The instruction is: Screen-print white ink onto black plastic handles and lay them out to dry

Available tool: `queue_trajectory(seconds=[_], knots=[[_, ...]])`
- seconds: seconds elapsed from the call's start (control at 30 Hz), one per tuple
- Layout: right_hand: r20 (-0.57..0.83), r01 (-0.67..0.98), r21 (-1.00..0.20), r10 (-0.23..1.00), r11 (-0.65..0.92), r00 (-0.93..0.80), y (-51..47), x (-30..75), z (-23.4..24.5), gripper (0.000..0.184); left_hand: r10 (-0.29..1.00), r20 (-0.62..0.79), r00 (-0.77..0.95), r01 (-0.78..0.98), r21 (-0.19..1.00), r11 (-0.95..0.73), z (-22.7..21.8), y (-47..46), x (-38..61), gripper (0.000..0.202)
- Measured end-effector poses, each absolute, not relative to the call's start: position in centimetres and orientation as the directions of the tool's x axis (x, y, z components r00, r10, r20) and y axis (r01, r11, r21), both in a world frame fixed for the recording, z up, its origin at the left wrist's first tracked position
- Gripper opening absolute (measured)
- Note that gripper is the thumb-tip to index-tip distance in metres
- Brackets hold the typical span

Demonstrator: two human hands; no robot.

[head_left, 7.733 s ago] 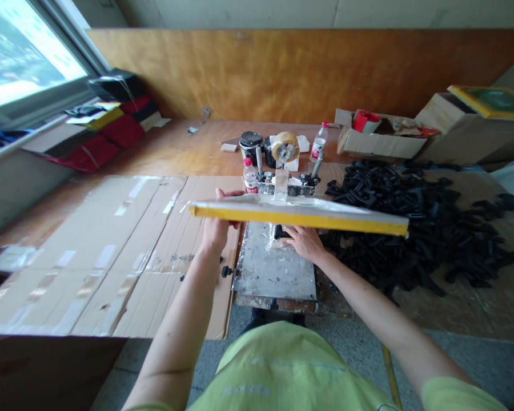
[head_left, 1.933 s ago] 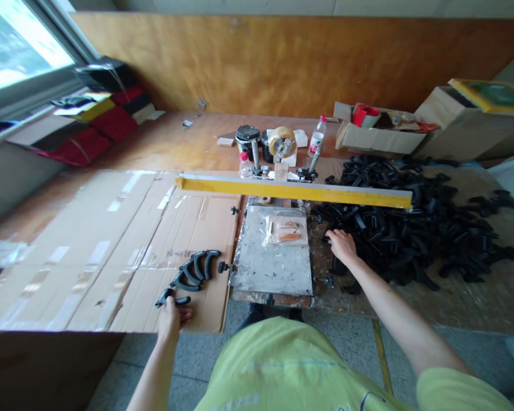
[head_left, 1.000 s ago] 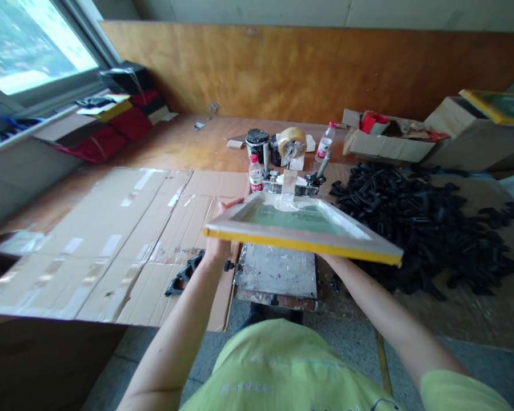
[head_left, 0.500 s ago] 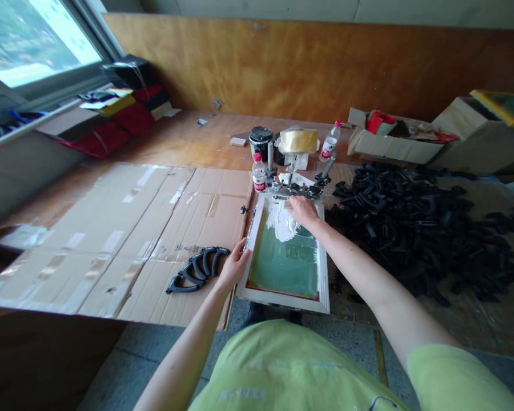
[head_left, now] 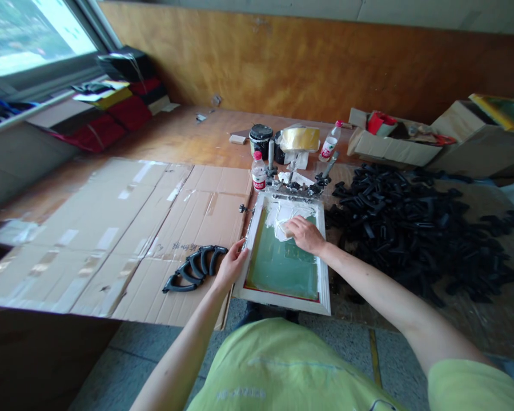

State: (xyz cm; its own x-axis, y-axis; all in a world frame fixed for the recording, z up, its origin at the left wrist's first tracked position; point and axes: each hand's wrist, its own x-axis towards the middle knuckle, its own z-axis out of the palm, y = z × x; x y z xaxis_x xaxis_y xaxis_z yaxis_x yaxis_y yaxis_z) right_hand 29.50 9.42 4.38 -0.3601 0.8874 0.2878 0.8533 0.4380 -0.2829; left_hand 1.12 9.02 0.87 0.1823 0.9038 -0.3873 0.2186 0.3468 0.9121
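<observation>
A screen-printing frame [head_left: 324,268] with a pale rim and green mesh lies in front of me, hinged to metal clamps [head_left: 297,188] at its far end. My left hand [head_left: 235,261] grips its left rim, fingers curled around the edge. Over the mesh, my right hand [head_left: 305,233] is closed on a white, ink-smeared scraper [head_left: 284,230], partly hidden by the fingers. Thick white ink [head_left: 278,212] covers the far part of the mesh. Left of my left hand, several curved black plastic handles [head_left: 197,268] lie in a row on cardboard.
Flattened cardboard [head_left: 132,240] spreads across the left of the table. A large heap of black plastic parts [head_left: 411,228] lies right. Behind the frame stand a black tub [head_left: 261,140], bottles [head_left: 259,174] and a roll of yellowish tape [head_left: 302,138]; an open carton [head_left: 394,145] sits back right.
My right hand has moved toward me over the mesh, drawing the scraper and white ink from the far rim. My left hand stays on the left rim.
</observation>
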Motion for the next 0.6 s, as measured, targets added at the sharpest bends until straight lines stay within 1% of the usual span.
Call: queue_trajectory(seconds=[0.1,0.17,0.2,0.27,0.33,0.37,0.4,0.47,0.53,0.6], knots=[[0.291,0.806,-0.306,0.856,0.506,-0.427,8.3,29.6,4.0,0.021,0.897,-0.395,0.198,0.188,0.914,0.361,1.3,8.9,1.2,0.067],[0.283,0.811,-0.349,0.878,0.47,-0.387,9.2,29.8,4.8,0.018,0.892,-0.402,0.209,0.184,0.912,0.368,1.9,8.9,1.1,0.069],[0.275,0.827,-0.369,0.899,0.425,-0.34,10.2,29.8,5.5,0.021,0.89,-0.402,0.216,0.186,0.912,0.366,2.5,9.0,1.0,0.071],[0.247,0.877,-0.384,0.947,0.289,-0.204,12.9,30.0,7.1,0.039,0.893,-0.386,0.23,0.181,0.919,0.35,4.3,9.1,0.8,0.075],[0.215,0.924,-0.358,0.975,0.135,-0.059,15.5,30.7,9.0,0.056,0.898,-0.365,0.248,0.157,0.929,0.334,6.7,9.5,0.8,0.074],[0.213,0.938,-0.339,0.977,0.073,0.001,16.5,31.4,9.8,0.06,0.896,-0.36,0.261,0.144,0.932,0.333,8.0,9.7,0.9,0.073],[0.227,0.945,-0.327,0.972,0.025,0.053,17.1,32.4,10.4,0.06,0.894,-0.354,0.274,0.128,0.935,0.331,9.2,10.0,1.1,0.071],[0.292,0.939,-0.341,0.945,-0.043,0.149,17.2,35.2,11.0,0.053,0.909,-0.305,0.285,0.059,0.952,0.301,11.3,10.9,1.8,0.067],[0.342,0.906,-0.4,0.896,-0.136,0.285,16.0,38.2,10.2,0.04,0.954,-0.165,0.249,-0.057,0.981,0.185,12.9,12.2,3.1,0.065],[0.305,0.843,-0.47,0.848,-0.262,0.434,14.1,40.2,8.2,0.032,0.98,-0.021,0.198,-0.132,0.99,0.048,14.1,13.6,4.5,0.062]])
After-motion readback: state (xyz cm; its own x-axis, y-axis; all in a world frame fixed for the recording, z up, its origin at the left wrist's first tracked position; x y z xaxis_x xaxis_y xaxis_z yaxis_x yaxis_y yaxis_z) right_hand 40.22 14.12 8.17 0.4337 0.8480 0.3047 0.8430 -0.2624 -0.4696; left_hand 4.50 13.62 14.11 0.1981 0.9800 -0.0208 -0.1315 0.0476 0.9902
